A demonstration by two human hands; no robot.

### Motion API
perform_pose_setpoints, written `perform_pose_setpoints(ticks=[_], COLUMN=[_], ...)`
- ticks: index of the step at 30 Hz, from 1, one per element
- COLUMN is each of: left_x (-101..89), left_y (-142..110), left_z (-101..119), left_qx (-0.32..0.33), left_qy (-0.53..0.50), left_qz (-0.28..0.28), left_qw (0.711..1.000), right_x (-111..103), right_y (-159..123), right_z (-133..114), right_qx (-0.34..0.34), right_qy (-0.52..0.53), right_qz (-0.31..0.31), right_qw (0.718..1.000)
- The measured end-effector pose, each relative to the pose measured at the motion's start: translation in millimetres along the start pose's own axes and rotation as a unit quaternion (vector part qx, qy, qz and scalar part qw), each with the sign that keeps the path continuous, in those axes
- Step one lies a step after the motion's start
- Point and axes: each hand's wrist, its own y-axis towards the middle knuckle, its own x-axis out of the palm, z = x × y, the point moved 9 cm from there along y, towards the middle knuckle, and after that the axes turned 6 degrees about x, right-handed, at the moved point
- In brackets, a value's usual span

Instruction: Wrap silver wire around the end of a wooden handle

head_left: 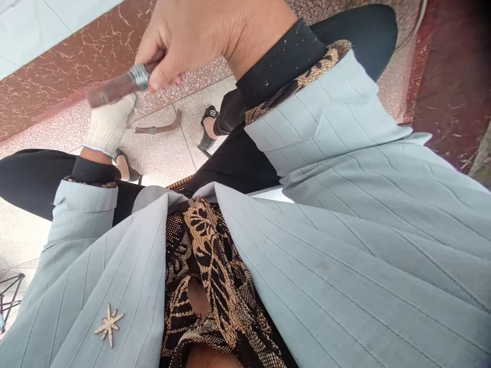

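My right hand (187, 41), bare, is closed around a dark wooden handle (113, 91) with silvery wire wound round it. The wood points left and is slightly smeared by motion; its other end is hidden in the fist. Beyond and below its tip is my left hand (107, 125) in a white knitted glove, curled up, its fingers partly covered by the wood. A small blurred greyish piece (136, 106) shows at the glove's right side; I cannot make out what it is. On the floor nearby lies a curved wooden piece (159, 126), also bound with wire.
A reddish-brown marbled step edge (72, 66) with white tiles (30, 30) above runs along the upper left. Below is a speckled tile floor (164, 158). My black-trousered legs and dark shoes (209, 128) frame the space. Thin black metal legs (13, 296) stand lower left.
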Motion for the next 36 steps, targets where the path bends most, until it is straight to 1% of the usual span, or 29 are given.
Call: perform_pose_setpoints(ticks=[1,2,4,5,7,8,10,13,15,17,19,20,22,23,24,26,27,28,29,30,31,32,33,34,35,36], left_x=[5.3,7.0,11.6,13.4,15.5,16.8,21.0,28.4,32.3,34.3,31.8,28.9,22.4,19.3,16.4,11.0,10.5,11.0,14.4,21.8,29.9,37.5,42.5,43.8,42.2,36.4], left_y=[-3.3,-7.3,-14.9,-17.5,-17.9,-15.7,-8.2,2.2,2.8,-2.9,-10.7,-13.5,-15.1,-13.8,-11.4,-5.6,-3.4,-2.1,-1.7,-2.2,-3.8,-6.5,-9.8,-12.6,-14.7,-15.4], left_z=[3.5,9.8,24.5,30.0,32.9,30.5,21.4,9.5,7.4,11.1,15.7,17.4,17.8,16.9,15.6,12.4,11.5,11.7,12.5,12.6,12.0,10.6,9.5,10.0,12.4,16.8], left_qx=[0.003,0.012,0.033,0.041,0.049,0.054,0.071,0.113,0.126,0.127,0.115,0.108,0.1,0.101,0.105,0.118,0.126,0.136,0.14,0.133,0.119,0.1,0.082,0.071,0.068,0.073], left_qy=[-0.006,-0.002,0.012,0.02,0.04,0.049,0.064,0.097,0.112,0.104,0.072,0.049,-0.01,-0.048,-0.089,-0.163,-0.18,-0.178,-0.158,-0.122,-0.082,-0.045,-0.015,0.005,0.015,0.017], left_qz=[-0.017,-0.018,-0.033,-0.039,-0.045,-0.05,-0.067,-0.109,-0.145,-0.184,-0.202,-0.197,-0.166,-0.142,-0.113,-0.048,-0.025,-0.01,-0.012,-0.038,-0.072,-0.109,-0.138,-0.153,-0.156,-0.139], left_qw=[1.0,1.0,0.999,0.998,0.997,0.996,0.993,0.983,0.975,0.969,0.97,0.973,0.981,0.984,0.984,0.978,0.975,0.975,0.977,0.983,0.987,0.988,0.987,0.986,0.985,0.987], right_x=[-7.1,-11.2,-11.6,-10.2,-5.4,-1.6,9.7,31.9,48.7,62.3,64.7,60.9,48.3,40.0,30.7,9.7,0.7,-6.1,-11.0,-13.7,-14.8,-15.6,-16.4,-16.5,-14.9,-10.2], right_y=[-1.1,-2.1,-3.2,-3.7,-3.7,-2.6,0.8,4.3,4.3,2.1,-0.8,-1.9,-4.2,-5.0,-5.5,-5.9,-6.2,-6.5,-6.6,-6.8,-7.6,-9.1,-10.1,-9.9,-7.6,-3.6], right_z=[4.1,8.1,13.8,14.3,10.4,6.6,1.0,2.6,4.6,3.0,1.5,1.6,3.0,2.6,1.4,-1.5,-1.4,0.2,3.7,9.2,16.3,22.7,27.1,29.8,30.9,31.0], right_qx=[0.002,0.014,0.068,0.101,0.159,0.174,0.186,0.187,0.174,0.146,0.126,0.118,0.094,0.073,0.049,0.011,0.004,0.008,0.026,0.063,0.117,0.175,0.225,0.264,0.283,0.282], right_qy=[0.032,0.061,0.086,0.074,0.0,-0.052,-0.141,-0.197,-0.198,-0.174,-0.133,-0.115,-0.088,-0.068,-0.037,0.074,0.14,0.203,0.25,0.27,0.26,0.218,0.149,0.064,-0.02,-0.091], right_qz=[0.039,0.068,0.099,0.11,0.111,0.097,0.044,-0.06,-0.138,-0.21,-0.245,-0.246,-0.228,-0.206,-0.174,-0.077,-0.025,0.024,0.073,0.118,0.157,0.184,0.196,0.188,0.164,0.126], right_qw=[0.999,0.996,0.989,0.986,0.981,0.979,0.971,0.961,0.955,0.951,0.952,0.955,0.965,0.973,0.983,0.994,0.99,0.979,0.965,0.953,0.946,0.942,0.943,0.944,0.945,0.947])
